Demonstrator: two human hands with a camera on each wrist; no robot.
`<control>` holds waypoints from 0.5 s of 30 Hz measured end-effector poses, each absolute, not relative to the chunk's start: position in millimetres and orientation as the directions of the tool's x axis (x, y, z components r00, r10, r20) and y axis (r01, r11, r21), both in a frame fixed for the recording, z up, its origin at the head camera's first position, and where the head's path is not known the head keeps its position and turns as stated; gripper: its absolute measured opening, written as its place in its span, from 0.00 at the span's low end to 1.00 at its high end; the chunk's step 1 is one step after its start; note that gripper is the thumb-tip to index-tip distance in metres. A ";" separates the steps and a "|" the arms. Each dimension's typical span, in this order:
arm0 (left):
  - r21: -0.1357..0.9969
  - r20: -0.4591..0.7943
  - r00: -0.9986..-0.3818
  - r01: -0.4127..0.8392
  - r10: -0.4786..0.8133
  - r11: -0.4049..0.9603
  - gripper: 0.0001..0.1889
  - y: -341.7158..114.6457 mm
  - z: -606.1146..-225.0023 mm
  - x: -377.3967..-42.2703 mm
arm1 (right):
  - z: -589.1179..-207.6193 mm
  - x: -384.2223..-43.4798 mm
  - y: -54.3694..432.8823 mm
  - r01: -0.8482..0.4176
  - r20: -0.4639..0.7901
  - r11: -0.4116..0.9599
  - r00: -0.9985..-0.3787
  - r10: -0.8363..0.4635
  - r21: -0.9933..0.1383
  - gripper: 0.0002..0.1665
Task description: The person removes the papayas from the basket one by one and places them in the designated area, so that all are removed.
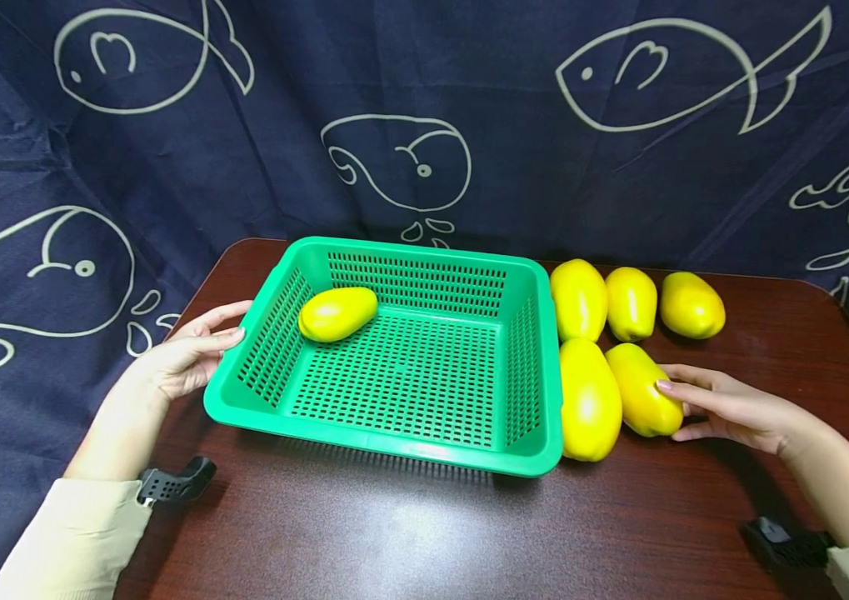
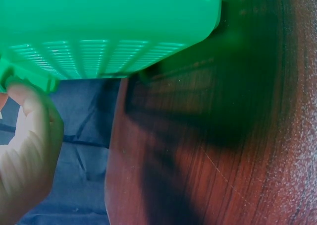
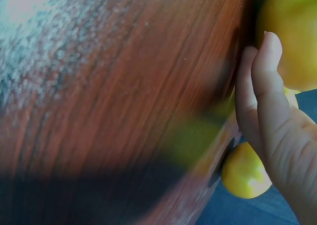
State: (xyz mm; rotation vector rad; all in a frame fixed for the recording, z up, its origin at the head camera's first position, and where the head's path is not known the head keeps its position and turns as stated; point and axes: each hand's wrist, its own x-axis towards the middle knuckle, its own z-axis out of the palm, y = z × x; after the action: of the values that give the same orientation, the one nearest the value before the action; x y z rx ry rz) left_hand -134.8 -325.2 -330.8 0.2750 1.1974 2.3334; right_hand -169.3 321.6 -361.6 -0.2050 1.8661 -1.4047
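A green plastic basket [image 1: 394, 454] with slotted walls stands on the table, one yellow papaya [image 1: 338, 314] lying in its back left corner. My left hand [image 1: 192, 354] grips the basket's left rim, fingers over the edge; the left wrist view also shows this hand [image 2: 30, 140] at the basket wall [image 2: 109, 17]. To the basket's right, my right hand [image 1: 727, 408] holds the right end of another papaya [image 1: 637, 379], thumb and fingers on its sides. In the right wrist view, the fingers of the right hand [image 3: 277, 116] lie against a yellow papaya [image 3: 294, 36].
Beside the basket's right wall lies a large papaya [image 1: 591, 408]. Behind it sit three more: one papaya [image 1: 578, 300] by the basket, a second papaya [image 1: 631, 302] and a third papaya [image 1: 692, 306]. A dark blue cloth [image 1: 514, 167] with fish drawings hangs behind the brown table [image 1: 394, 542].
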 end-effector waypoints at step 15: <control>0.804 -0.037 -0.854 -0.334 0.520 -0.492 0.20 -324.7 -330.7 -134.8 | -356.7 -168.7 324.0 0.287 -0.487 0.425 -0.715 -0.502 -0.859 0.39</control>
State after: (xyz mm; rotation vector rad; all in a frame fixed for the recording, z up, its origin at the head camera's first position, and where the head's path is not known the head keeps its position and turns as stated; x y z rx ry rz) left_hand -134.8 -324.7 -330.7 0.2886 1.1941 2.3348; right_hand -168.7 324.0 -356.7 -0.1818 1.9450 -1.3634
